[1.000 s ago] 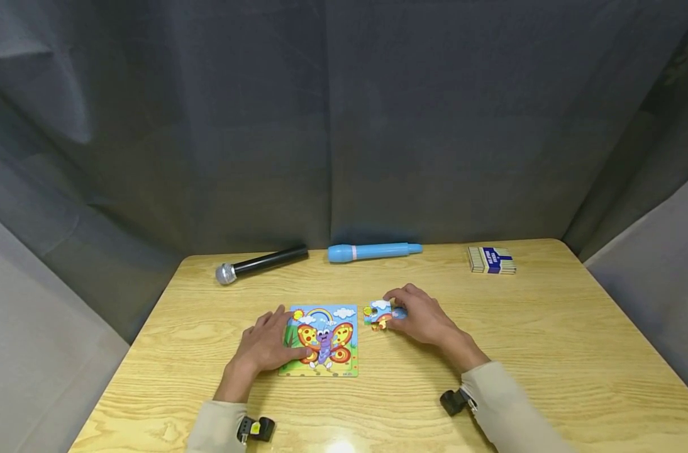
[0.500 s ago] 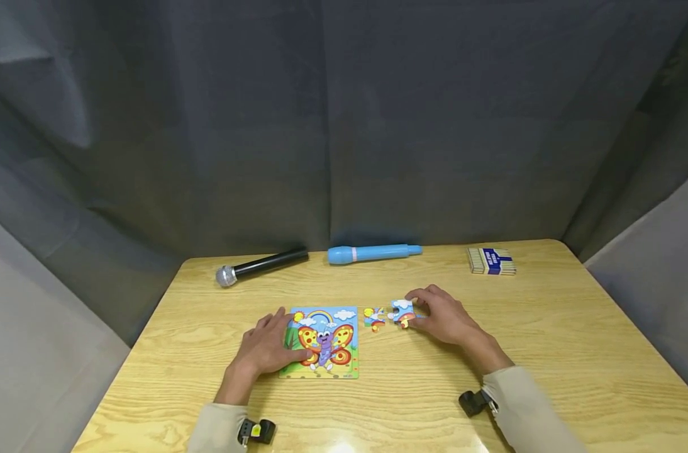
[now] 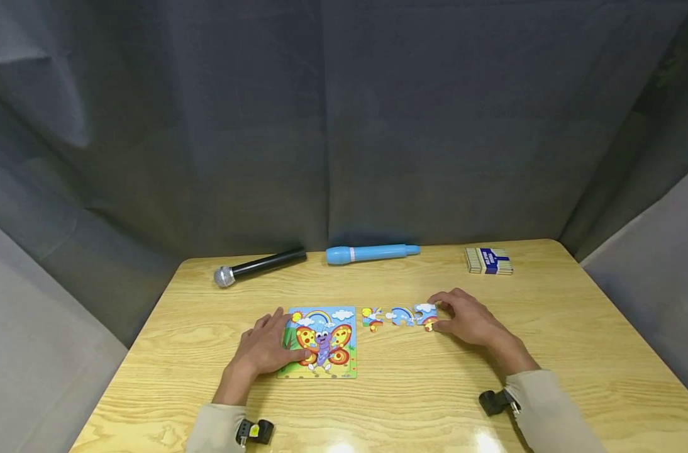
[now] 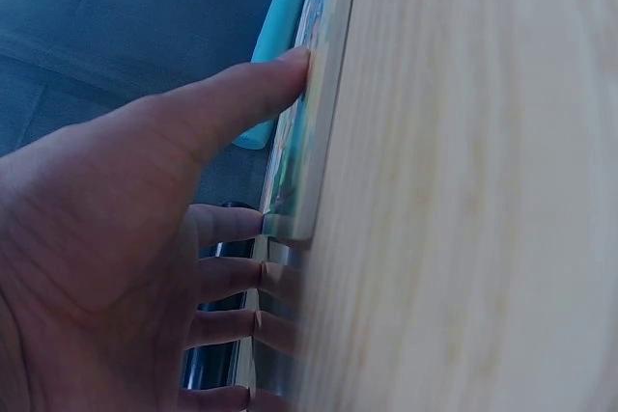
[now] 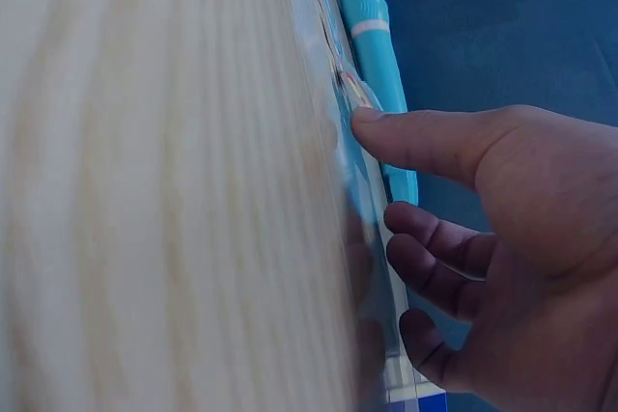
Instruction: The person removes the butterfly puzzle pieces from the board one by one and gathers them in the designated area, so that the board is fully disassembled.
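Right hand: grip closed lightly on the rightmost puzzle piece. Thumb and curled fingers meet its right edge; the piece lies flat on the tabletop. In the right wrist view the thumb tip presses the piece's edge, the other fingers bent beside it.

Left hand: grip open, fingers straight, resting on the left part of the butterfly puzzle board. Thumb lies across the lower left of the picture, fingers along the board's left edge. The left wrist view shows the thumb tip against the board's side and the fingertips down at the near corner.

Layout, left to right in one row: board, then a first loose piece just beside the board's upper right corner, then a middle piece, then the held piece. Middle and held pieces look to be touching; a narrow gap separates the first piece from the middle one.

Far edge of tabletop: black microphone with silver head pointing left, blue pen-shaped toy to its right, and a small striped box well apart towards the right corner. Dark curtain behind.
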Demonstrator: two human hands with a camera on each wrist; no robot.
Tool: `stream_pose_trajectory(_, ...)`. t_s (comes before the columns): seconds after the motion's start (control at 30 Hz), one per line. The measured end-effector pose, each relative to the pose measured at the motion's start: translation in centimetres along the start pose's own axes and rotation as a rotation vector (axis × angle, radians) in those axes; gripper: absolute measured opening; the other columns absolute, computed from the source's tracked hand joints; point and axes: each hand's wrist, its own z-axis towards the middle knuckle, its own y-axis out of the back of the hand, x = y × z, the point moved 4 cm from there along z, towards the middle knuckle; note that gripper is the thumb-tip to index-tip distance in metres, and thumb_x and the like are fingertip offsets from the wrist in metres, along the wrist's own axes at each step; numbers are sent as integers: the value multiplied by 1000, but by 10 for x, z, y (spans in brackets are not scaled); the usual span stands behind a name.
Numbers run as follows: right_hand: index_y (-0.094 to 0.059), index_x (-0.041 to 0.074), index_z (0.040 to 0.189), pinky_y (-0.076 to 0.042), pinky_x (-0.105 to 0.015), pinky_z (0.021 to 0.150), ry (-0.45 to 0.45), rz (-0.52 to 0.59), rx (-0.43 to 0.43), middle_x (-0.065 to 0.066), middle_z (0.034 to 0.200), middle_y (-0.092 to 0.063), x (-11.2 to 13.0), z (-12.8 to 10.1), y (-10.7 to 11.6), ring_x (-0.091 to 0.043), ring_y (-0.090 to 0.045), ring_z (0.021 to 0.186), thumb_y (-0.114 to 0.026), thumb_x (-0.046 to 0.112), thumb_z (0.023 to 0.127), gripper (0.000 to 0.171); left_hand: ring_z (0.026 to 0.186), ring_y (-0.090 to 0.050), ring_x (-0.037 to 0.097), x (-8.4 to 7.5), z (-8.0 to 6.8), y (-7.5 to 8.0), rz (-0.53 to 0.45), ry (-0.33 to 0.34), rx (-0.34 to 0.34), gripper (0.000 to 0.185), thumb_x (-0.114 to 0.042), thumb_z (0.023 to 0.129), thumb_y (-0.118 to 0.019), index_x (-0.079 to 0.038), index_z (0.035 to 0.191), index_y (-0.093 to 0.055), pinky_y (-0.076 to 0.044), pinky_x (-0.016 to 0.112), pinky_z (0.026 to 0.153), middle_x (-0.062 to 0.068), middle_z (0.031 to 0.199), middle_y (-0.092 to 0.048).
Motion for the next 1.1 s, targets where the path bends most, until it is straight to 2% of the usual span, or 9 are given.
stream_pose_trajectory(0.43,-61,12,127,-44,-36,77,-39,14,54,-8,102,-55,-11,-3,2,-19,-48,88,-75,20,84,46,145,-26,38,-1,-2,1,-7,-7,-1,100,-69,71,-70,-15,149,-39,-26,67,107,11,160,-27)
stream_pose_trajectory(0.7,-60,10,127,-44,-37,78,-53,7,66,-9,103,-54,-11,-3,1,-20,-48,88,-76,18,81,49,146,-25,37,-2,-2,1,-6,-14,7,100,-69,72,-69,-17,151,-36,-25,67,109,11,160,-26)
stream_pose_trajectory(0.83,-59,12,129,-46,-38,76,-39,-28,46,-10,107,-55,-5,-3,2,-20,-50,90,-77,19,79,53,146,-25,37,-2,-2,0,-6,-14,7,101,-71,72,-68,-17,151,-35,-25,67,109,10,161,-25)
stream_pose_trajectory(1.0,-60,13,129,-44,-36,68,21,-60,8,-11,109,-56,9,-3,0,-20,-51,88,-76,23,80,53,146,-25,38,-1,-3,0,-6,-14,10,102,-72,72,-68,-17,152,-34,-25,67,109,10,161,-25)
stream_pose_trajectory(1.1,-59,13,131,-46,-39,72,49,-48,10,-11,111,-56,21,-3,-4,-22,-53,92,-75,26,83,52,146,-25,37,-1,-4,1,-4,-16,9,102,-70,72,-69,-17,152,-34,-25,67,109,11,161,-25)
